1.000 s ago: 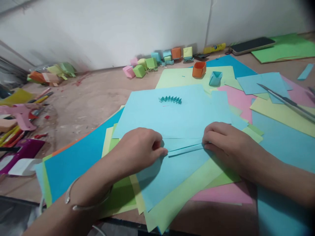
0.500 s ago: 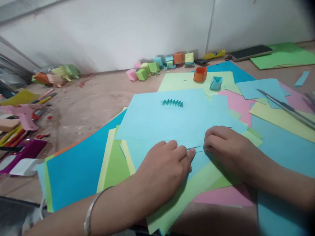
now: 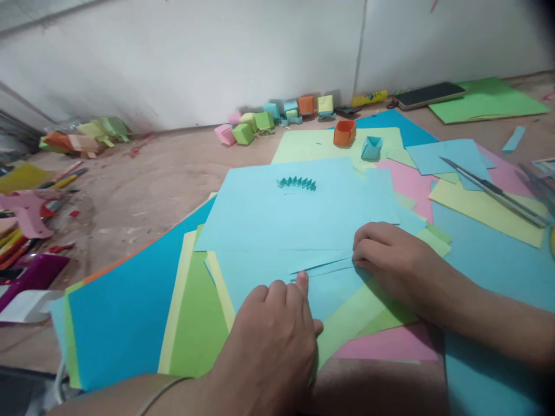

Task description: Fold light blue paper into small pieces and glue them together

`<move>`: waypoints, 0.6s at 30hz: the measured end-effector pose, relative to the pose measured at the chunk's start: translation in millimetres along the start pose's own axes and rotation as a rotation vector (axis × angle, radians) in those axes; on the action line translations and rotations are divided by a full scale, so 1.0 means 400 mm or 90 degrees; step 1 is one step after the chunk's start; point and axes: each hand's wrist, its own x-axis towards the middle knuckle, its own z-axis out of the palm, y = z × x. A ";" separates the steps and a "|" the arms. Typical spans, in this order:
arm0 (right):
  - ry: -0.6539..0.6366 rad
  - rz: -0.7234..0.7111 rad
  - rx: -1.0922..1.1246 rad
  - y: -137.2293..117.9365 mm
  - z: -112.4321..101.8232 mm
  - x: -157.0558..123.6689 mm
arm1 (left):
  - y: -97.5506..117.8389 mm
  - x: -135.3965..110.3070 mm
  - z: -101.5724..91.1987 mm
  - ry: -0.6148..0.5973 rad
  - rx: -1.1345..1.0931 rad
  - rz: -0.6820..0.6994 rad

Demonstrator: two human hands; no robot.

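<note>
Thin light-blue paper strips (image 3: 325, 266) lie over a sheet of the same colour. At their right end, my right hand (image 3: 385, 254) is closed in a pinch on them, its fingertips partly hidden. By their left end is my left hand (image 3: 277, 329), the index finger stretched out at the strips and the thumb apart from it. Nothing shows in that hand's grasp; the other fingers are bent with their tips hidden. Beyond both hands, a zigzag-folded teal paper strip (image 3: 297, 183) rests on the light-blue sheet (image 3: 260, 214).
Scissors (image 3: 494, 190) lie on papers at the right. Small orange (image 3: 344, 133) and blue (image 3: 372, 148) paper boxes stand farther back. Folded paper cubes (image 3: 264, 121), a yellow glue stick (image 3: 369, 97) and a phone (image 3: 429, 95) line the wall. A pink glue gun (image 3: 30, 211) is at left.
My left hand has slid left and toward me along the strips, its index finger now extended and more of the strips showing. My right hand keeps its pinch. The view has shifted slightly.
</note>
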 end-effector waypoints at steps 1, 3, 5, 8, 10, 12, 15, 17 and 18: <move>0.014 -0.009 -0.029 -0.004 -0.002 -0.001 | 0.000 0.000 -0.001 0.000 -0.002 -0.004; 0.055 -0.034 -0.094 -0.019 -0.005 -0.002 | 0.000 0.002 -0.002 0.006 -0.008 -0.004; 0.090 -0.076 -0.144 -0.043 -0.007 -0.001 | -0.002 0.005 -0.003 0.015 -0.011 -0.001; 0.056 -0.146 -0.168 -0.081 -0.001 0.001 | -0.008 0.007 -0.001 0.019 -0.014 0.015; 0.030 -0.166 -0.190 -0.096 0.004 0.000 | -0.013 0.005 0.000 0.009 -0.020 0.020; 0.029 -0.158 -0.218 -0.103 0.004 -0.005 | -0.017 0.004 0.001 -0.001 -0.034 0.016; 0.032 -0.120 -0.271 -0.101 -0.010 -0.020 | -0.024 0.003 0.002 -0.014 -0.053 0.012; 0.019 -0.085 -0.320 -0.100 -0.024 -0.031 | -0.030 0.005 0.004 -0.025 -0.065 0.021; 0.006 -0.071 -0.343 -0.100 -0.030 -0.035 | -0.032 0.005 0.005 -0.033 -0.072 0.023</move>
